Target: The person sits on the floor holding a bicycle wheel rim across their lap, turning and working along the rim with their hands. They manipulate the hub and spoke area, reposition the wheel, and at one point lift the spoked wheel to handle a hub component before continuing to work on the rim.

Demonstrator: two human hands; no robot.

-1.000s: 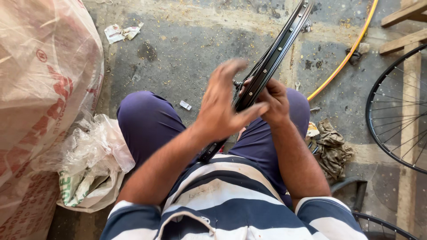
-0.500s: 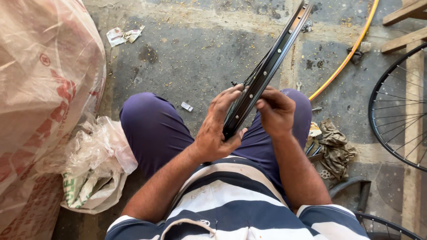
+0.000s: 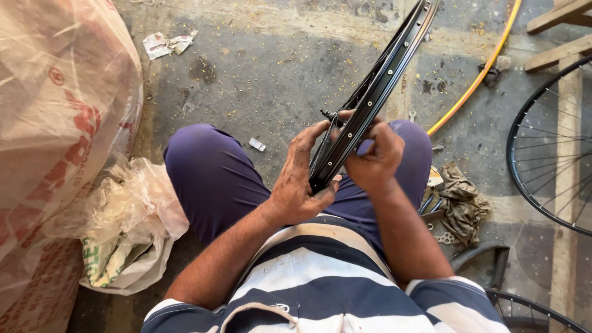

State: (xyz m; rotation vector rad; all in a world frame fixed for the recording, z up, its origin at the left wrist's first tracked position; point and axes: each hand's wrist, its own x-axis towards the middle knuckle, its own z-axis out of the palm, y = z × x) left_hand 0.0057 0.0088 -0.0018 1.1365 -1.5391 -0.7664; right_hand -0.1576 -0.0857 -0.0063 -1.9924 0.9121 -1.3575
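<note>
While seated, both hands [image 3: 336,169] closed around black wheel rim [image 3: 376,92].

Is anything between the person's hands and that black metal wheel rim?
Nothing visible: the left hand and right hand both grip the black metal wheel rim directly, over the lap.

Rim [image 3: 370,102] between sack [image 3: 55,123] and wheel [image 3: 549,142]

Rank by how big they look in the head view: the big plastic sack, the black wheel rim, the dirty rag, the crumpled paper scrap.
1. big plastic sack
2. black wheel rim
3. dirty rag
4. crumpled paper scrap
The sack sits nearer the camera, which inflates it.
</note>
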